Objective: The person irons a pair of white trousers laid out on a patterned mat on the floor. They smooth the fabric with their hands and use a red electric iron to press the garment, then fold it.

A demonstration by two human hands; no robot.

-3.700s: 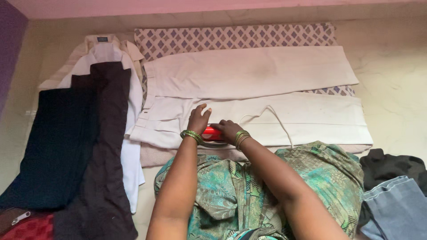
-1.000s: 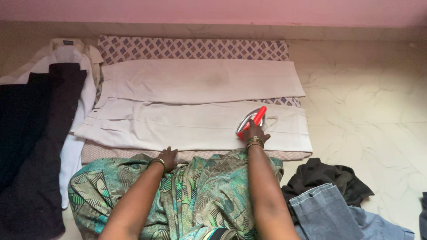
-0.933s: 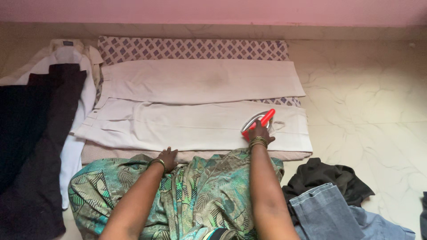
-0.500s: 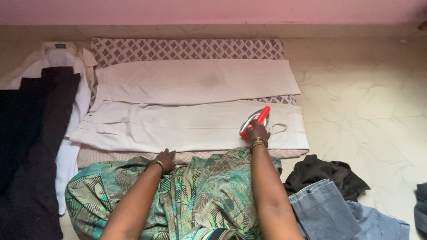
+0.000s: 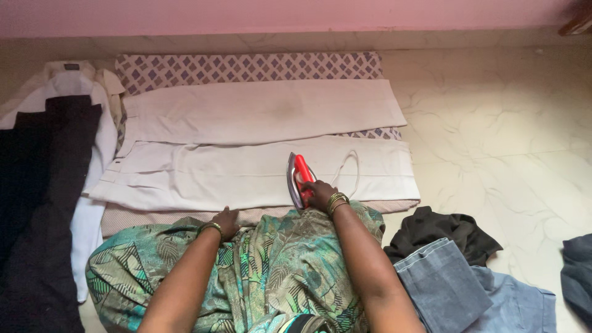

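Head view: the right hand (image 5: 320, 195) grips the red-handled metal iron (image 5: 298, 177) on the cream cotton trousers (image 5: 246, 176). The left hand (image 5: 226, 221), flat and holding nothing, pins the patterned underlay (image 5: 246, 66) edge.

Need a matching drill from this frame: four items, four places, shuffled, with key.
Items:
1. iron
2. jeans
3. black garment
4. patterned cloth

Places:
A. far left, over a white shirt
B. under the cream trousers
C. in the right hand
D. floor, lower right

Pairs: 1-C, 2-D, 3-A, 4-B
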